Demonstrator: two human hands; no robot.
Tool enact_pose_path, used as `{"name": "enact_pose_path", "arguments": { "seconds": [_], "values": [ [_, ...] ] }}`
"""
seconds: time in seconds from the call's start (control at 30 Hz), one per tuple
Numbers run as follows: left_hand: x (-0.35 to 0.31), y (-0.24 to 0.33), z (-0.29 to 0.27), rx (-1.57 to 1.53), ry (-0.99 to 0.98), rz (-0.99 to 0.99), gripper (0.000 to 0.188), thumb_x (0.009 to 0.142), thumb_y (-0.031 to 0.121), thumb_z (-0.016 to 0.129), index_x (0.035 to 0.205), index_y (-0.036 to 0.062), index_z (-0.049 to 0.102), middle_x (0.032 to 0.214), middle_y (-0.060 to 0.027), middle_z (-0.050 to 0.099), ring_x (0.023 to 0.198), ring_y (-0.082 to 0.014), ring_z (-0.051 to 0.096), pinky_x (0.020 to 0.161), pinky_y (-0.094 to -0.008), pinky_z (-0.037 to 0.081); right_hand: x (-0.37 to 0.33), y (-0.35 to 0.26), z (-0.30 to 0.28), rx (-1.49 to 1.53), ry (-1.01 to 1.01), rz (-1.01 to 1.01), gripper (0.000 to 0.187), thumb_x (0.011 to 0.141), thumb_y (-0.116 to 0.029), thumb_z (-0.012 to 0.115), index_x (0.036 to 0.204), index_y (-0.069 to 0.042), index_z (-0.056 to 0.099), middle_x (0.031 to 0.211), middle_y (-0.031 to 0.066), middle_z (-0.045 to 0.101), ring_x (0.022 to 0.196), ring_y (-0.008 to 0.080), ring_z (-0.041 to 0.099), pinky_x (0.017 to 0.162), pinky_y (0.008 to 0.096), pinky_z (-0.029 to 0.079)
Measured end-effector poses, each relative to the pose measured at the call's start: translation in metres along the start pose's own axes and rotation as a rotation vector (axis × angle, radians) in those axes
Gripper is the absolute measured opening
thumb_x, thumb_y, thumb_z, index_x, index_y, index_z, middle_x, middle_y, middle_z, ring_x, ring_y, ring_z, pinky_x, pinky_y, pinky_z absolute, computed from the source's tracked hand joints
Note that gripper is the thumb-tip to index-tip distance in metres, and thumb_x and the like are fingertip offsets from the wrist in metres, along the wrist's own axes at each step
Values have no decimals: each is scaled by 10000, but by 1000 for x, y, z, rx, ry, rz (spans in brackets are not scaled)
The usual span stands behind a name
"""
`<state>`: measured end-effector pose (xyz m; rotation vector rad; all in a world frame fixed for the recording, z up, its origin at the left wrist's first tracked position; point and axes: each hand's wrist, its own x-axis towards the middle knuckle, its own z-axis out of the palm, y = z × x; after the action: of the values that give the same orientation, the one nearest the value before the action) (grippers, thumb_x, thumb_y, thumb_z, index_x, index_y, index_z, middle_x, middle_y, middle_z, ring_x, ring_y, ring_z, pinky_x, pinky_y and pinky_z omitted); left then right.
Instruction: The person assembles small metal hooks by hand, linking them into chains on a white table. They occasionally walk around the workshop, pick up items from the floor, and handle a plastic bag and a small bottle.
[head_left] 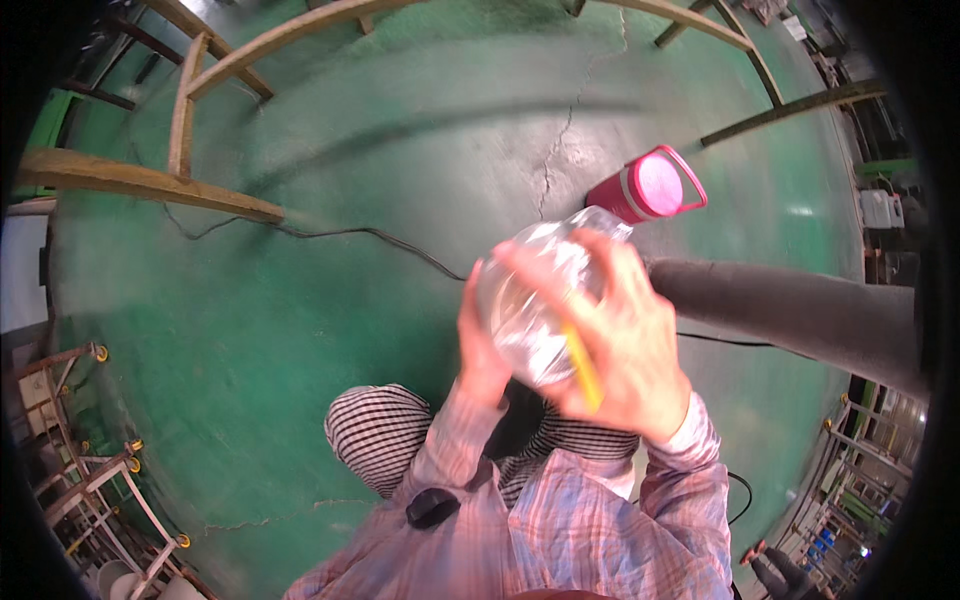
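Above my lap I have a rounded, shiny thing in clear plastic wrap (530, 325), between my two hands. My left hand (480, 345) presses along its left side, with most of its fingers out of sight behind it. Across the top and right side my right hand (635, 345) is curled, fingers spread over the plastic. A narrow yellow strip (581, 366) shows beside the right palm; whether it belongs to the wrapped thing or is separate, I cannot tell. Motion blurs the fingers, and glare on the plastic hides what is inside.
A pink jug (612, 195) with a handle stands on the green floor just beyond my hands. To the right runs a thick dark grey pole (800, 308). Wooden frames (150, 186) stand farther off. A black cable (350, 231) crosses the floor; wheeled racks (125, 470) stand at left.
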<state>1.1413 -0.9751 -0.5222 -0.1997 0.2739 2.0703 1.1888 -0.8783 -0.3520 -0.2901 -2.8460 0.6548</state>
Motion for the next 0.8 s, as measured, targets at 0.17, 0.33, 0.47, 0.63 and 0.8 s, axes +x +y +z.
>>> {"name": "enact_pose_path", "arguments": {
  "seconds": [0.17, 0.33, 0.47, 0.63, 0.8],
  "values": [
    [-51, 35, 52, 1346, -7, 361, 585, 948, 346, 454, 1415, 54, 260, 1357, -149, 430, 1226, -248, 483, 1022, -416, 423, 6, -31, 0, 46, -50, -120, 713, 552, -267, 715, 1254, -304, 598, 1122, 135, 493, 890, 271, 556, 634, 324, 506],
    [-56, 36, 119, 1975, 364, 965, 507, 962, 52, 410, 1409, -41, 190, 1279, -210, 429, 1035, -258, 606, 890, -329, 548, 2, -56, 5, -36, 158, -246, 571, 577, -216, 676, 1136, -335, 676, 1055, 87, 522, 735, 190, 577, 577, 254, 469],
    [-19, 8, 104, 1709, 606, 1683, 522, 913, -50, 471, 1370, -112, 226, 1252, -195, 444, 918, -287, 645, 832, -282, 570, -1, -58, 6, -41, 214, -258, 587, 554, -173, 699, 1113, -352, 682, 1053, 76, 536, 732, 168, 591, 584, 227, 467],
    [-26, 0, 136, 1852, 735, 1651, 504, 933, -22, 454, 1380, -95, 233, 1281, -177, 430, 990, -300, 620, 881, -302, 551, 1, -52, 12, -27, 222, -250, 632, 542, -121, 714, 1118, -375, 669, 1070, 64, 537, 764, 152, 600, 610, 213, 469],
    [-31, 1, 133, 1828, 672, 1619, 511, 939, 12, 442, 1391, -83, 224, 1306, -175, 412, 1038, -300, 582, 905, -317, 527, -1, -55, 15, -28, 189, -243, 664, 561, -93, 711, 1144, -403, 642, 1103, 52, 534, 808, 139, 597, 616, 207, 467]
  ]
}}
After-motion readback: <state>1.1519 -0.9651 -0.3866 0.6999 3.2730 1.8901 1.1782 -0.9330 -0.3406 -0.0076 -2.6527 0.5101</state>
